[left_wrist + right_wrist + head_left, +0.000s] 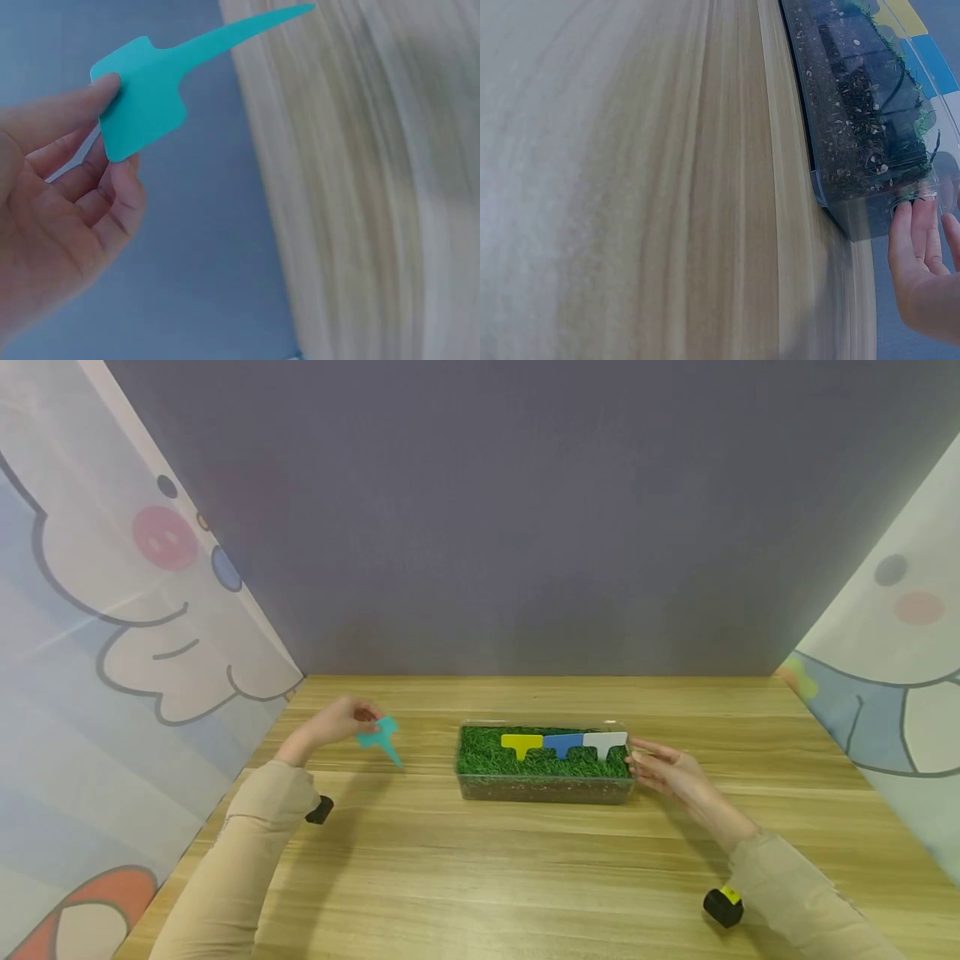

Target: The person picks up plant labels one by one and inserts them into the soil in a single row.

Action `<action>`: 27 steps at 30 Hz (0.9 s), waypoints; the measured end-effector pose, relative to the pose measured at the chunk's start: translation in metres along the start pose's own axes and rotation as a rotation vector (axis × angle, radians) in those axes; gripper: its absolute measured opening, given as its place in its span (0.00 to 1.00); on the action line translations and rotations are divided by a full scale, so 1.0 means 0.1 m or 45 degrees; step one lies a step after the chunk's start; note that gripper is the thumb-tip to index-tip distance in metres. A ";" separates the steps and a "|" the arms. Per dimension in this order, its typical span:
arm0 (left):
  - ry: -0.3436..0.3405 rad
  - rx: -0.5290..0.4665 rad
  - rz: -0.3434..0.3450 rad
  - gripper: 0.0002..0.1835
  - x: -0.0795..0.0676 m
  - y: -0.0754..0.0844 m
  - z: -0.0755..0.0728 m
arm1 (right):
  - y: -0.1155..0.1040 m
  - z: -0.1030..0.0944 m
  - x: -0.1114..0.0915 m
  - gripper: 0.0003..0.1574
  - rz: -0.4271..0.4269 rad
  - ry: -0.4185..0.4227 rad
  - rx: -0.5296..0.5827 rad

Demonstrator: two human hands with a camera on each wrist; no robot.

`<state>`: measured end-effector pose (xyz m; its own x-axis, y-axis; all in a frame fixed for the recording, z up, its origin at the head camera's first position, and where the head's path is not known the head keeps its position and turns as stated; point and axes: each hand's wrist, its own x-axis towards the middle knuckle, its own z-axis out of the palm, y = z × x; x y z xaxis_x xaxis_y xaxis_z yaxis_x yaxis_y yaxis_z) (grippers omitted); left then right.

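Note:
My left hand (341, 722) pinches a turquoise T-shaped plant label (146, 97) by its wide head, thumb on one face and fingers behind. Its pointed stem (390, 752) angles down to the right above the table in the head view. My right hand (675, 772) rests its fingertips (901, 225) against the right end of a clear rectangular planter box (547, 789). Dark soil (847, 97) shows through the box wall, under green grass (480, 752). A yellow label (521, 742), a blue label (562, 744) and a white label (604, 742) stand upright in a row in the grass.
The wooden table (465, 868) runs back to a grey wall (480, 527). Cartoon-printed panels (112, 568) flank it on both sides. A black device sits at the left wrist (320, 810) and another at the right wrist (723, 907).

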<state>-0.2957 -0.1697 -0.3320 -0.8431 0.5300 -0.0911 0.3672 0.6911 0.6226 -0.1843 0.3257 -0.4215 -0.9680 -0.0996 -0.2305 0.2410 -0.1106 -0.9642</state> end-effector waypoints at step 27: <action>0.200 0.222 0.176 0.09 0.09 0.85 0.10 | 0.01 -0.01 0.00 0.27 0.009 0.004 -0.002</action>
<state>-0.2685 -0.1016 -0.2878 -0.8259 0.5518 0.1157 0.5336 0.6990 0.4761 -0.1839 0.3267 -0.4225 -0.9664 -0.0975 -0.2380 0.2480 -0.1080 -0.9627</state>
